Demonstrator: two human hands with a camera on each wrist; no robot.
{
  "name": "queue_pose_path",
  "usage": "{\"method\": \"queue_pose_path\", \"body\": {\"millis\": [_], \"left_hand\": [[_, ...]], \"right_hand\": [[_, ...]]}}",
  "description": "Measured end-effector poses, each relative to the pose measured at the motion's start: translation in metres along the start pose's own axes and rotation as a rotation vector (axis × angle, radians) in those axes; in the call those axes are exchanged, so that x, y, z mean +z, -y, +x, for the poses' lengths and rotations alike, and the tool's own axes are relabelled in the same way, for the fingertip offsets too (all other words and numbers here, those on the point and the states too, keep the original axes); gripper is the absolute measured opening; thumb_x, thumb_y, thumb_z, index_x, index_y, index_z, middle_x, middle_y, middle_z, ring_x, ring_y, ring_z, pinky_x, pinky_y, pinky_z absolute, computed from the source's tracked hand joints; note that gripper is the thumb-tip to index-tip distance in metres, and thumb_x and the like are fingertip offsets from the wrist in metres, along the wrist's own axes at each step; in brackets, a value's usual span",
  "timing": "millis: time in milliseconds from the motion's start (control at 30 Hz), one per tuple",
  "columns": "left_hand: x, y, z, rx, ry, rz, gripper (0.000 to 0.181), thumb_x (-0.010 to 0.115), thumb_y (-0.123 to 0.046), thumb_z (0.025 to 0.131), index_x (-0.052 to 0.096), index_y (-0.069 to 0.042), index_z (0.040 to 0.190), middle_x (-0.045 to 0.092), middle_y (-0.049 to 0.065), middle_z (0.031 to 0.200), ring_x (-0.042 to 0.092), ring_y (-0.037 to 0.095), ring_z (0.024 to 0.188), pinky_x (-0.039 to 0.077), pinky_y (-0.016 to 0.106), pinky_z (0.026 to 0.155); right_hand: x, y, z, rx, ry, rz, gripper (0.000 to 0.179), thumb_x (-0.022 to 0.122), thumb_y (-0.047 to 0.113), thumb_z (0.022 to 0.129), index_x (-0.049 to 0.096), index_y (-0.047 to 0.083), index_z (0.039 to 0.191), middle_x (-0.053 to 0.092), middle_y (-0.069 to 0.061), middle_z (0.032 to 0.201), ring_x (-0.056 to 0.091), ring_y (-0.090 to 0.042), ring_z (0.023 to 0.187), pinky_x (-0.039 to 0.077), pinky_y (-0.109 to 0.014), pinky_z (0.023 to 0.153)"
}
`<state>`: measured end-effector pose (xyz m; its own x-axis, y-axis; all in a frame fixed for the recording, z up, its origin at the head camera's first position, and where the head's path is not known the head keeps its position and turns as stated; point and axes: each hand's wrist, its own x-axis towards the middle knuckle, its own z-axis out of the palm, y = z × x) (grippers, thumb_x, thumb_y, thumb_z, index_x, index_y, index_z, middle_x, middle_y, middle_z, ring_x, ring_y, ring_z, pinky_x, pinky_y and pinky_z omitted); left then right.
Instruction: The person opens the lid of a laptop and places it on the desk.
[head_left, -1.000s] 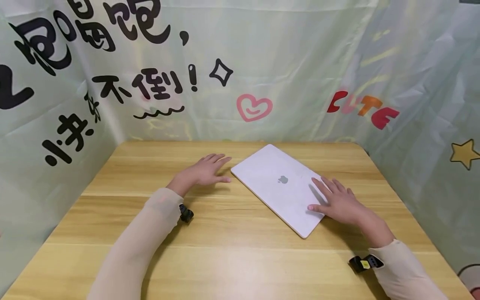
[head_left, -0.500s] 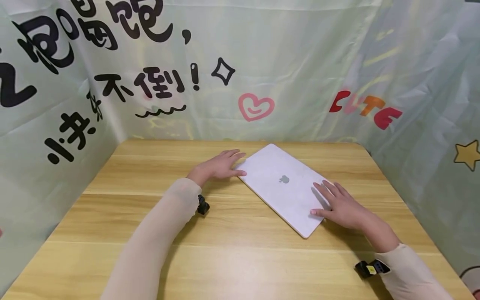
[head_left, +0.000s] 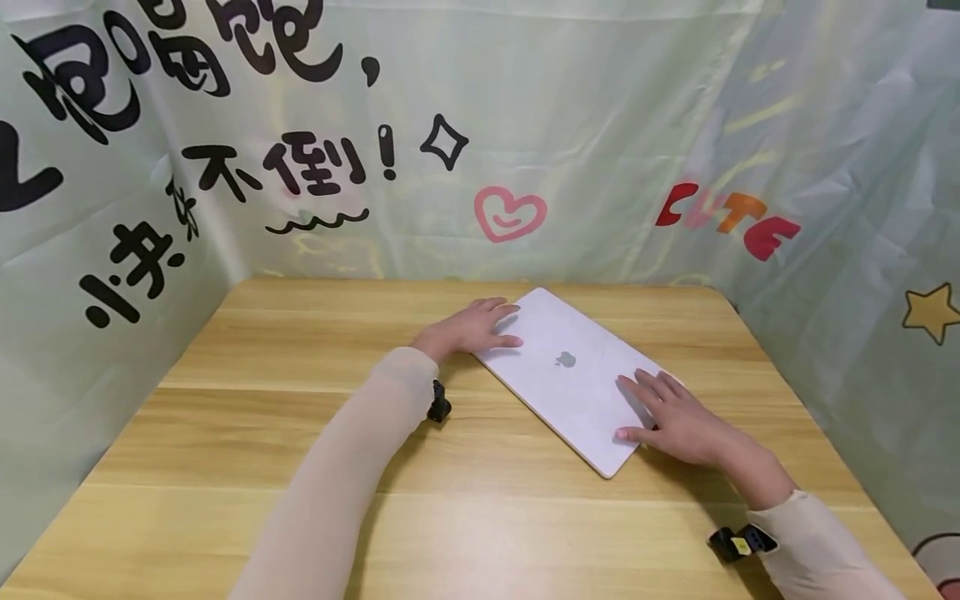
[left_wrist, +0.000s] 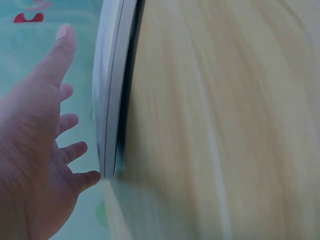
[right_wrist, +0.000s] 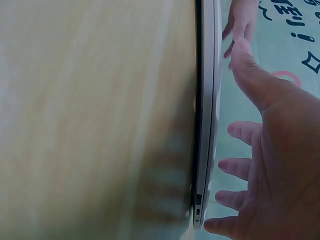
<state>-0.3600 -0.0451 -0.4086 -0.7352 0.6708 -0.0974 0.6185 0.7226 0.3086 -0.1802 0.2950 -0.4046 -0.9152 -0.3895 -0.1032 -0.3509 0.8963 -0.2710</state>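
A closed silver laptop [head_left: 555,392] with an apple logo on its lid lies at an angle on the table. Over its far left corner is my left hand [head_left: 480,327], fingers spread. The left wrist view shows that hand [left_wrist: 40,135] just above the lid of the laptop [left_wrist: 112,90], with the little finger close to its edge. My right hand [head_left: 678,421] is over the laptop's right side, fingers apart. In the right wrist view the right hand [right_wrist: 280,135] hovers beside the lid, and ports show on the laptop's edge [right_wrist: 205,125]. Neither hand grips anything.
The wooden table [head_left: 480,533] extends around the laptop. A pale printed cloth [head_left: 600,100] hangs behind it and along both sides. Small black cameras, a left one [head_left: 439,402] and a right one [head_left: 738,543], sit at the wrists.
My left hand has moved right, from beside the laptop to over its far left corner. The right hand has shifted only slightly. The laptop has stayed in place.
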Motion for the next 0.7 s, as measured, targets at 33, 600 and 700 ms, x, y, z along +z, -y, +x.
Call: {"method": "queue_pose_path", "body": {"millis": [33, 600, 700], "left_hand": [[0.001, -0.002, 0.003, 0.008, 0.008, 0.009, 0.084, 0.046, -0.068, 0.092, 0.022, -0.022, 0.157, 0.014, 0.012, 0.162, 0.013, 0.034, 0.147, 0.015, 0.048, 0.118], [0.018, -0.022, 0.022, 0.061, 0.059, 0.168, 0.084, 0.032, -0.073, 0.093, 0.022, -0.020, 0.158, 0.013, 0.007, 0.163, 0.008, 0.031, 0.148, 0.006, 0.042, 0.120], [0.016, -0.023, 0.022, 0.056, 0.071, 0.184, 0.083, 0.030, -0.072, 0.094, 0.022, -0.020, 0.157, 0.014, 0.006, 0.163, 0.008, 0.030, 0.149, 0.007, 0.041, 0.120]], "right_hand": [[0.000, 0.001, 0.000, 0.000, 0.001, 0.000, 0.095, 0.057, 0.067, 0.086, 0.030, 0.005, 0.153, 0.021, -0.030, 0.154, 0.012, -0.057, 0.138, 0.015, -0.069, 0.108], [0.003, 0.005, 0.002, 0.004, 0.012, -0.023, 0.096, 0.054, 0.072, 0.084, 0.035, 0.008, 0.152, 0.023, -0.030, 0.154, 0.015, -0.058, 0.137, 0.014, -0.075, 0.103], [0.002, 0.005, 0.003, 0.003, 0.011, -0.010, 0.097, 0.055, 0.072, 0.083, 0.035, 0.007, 0.152, 0.022, -0.031, 0.154, 0.014, -0.058, 0.137, 0.013, -0.076, 0.103]]}}
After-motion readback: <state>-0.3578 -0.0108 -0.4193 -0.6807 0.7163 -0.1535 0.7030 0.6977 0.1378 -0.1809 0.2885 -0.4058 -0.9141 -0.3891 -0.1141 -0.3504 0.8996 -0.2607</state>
